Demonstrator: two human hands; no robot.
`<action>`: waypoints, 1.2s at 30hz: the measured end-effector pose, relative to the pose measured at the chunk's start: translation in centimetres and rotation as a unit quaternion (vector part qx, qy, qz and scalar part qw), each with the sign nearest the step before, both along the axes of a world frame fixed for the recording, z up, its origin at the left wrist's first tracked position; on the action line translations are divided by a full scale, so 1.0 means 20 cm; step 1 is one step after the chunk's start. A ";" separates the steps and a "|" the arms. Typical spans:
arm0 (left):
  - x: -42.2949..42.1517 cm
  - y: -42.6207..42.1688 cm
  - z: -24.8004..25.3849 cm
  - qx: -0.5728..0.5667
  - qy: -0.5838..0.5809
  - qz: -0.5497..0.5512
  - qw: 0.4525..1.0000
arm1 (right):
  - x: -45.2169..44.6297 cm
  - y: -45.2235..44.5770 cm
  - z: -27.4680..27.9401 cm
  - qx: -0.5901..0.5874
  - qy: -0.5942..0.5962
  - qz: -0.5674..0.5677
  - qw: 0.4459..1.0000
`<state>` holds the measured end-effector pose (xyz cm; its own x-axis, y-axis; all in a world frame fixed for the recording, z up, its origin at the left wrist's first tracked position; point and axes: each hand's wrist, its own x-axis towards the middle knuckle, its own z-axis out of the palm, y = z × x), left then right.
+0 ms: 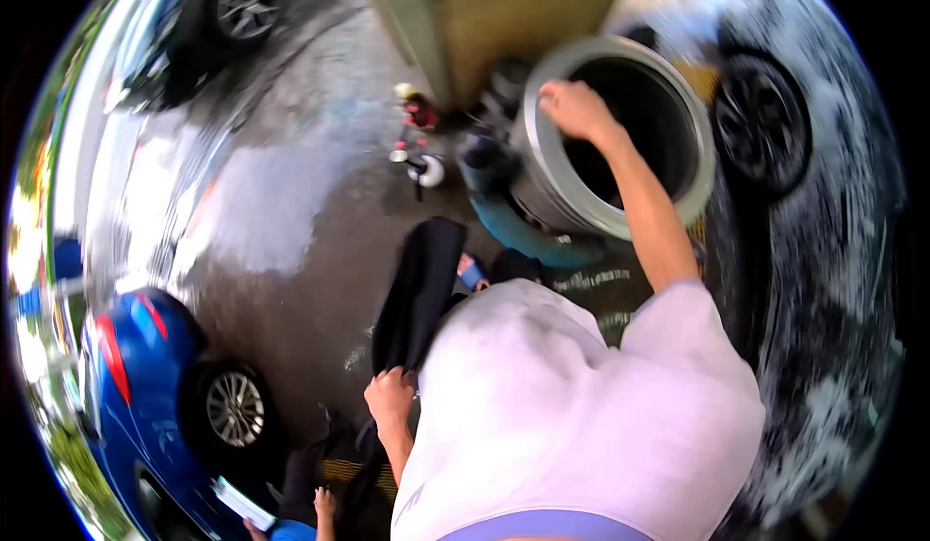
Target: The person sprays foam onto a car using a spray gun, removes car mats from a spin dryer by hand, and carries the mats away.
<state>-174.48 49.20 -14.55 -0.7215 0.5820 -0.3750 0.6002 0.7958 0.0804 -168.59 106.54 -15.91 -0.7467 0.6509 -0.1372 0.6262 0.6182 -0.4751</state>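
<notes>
My right hand, fingers curled, is over the near-left rim of a wide metal drum with a dark hollow inside. Whatever is within those fingers, if anything, is hidden. My left hand is low at my left side, closed at the lower end of a long black fabric shape. Whether that is a loose cloth or a trouser leg I cannot tell, and the fingers hide what they hold. Close by is a foot in a blue sandal.
Foam streaks a dark car with a black wheel on the right. A blue car stands lower left, another dark car upper left. A red-and-white item is on the wet floor. Another person's hand shows below.
</notes>
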 end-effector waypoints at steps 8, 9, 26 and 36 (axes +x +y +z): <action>0.20 0.04 0.04 -0.050 -0.010 0.197 0.979 | 1.09 0.77 -1.08 -0.215 -0.093 -0.465 0.854; 0.22 0.02 0.02 -0.043 -0.004 0.230 0.972 | 1.12 0.79 -1.18 -0.268 -0.093 -0.511 0.812; 0.89 -0.84 -0.07 -0.228 0.132 0.531 0.805 | 0.56 0.43 -1.93 0.039 -0.207 0.044 0.977; 1.13 -0.81 -0.15 -0.206 0.099 0.566 0.792 | 0.46 0.49 -2.38 0.052 -0.201 0.145 0.967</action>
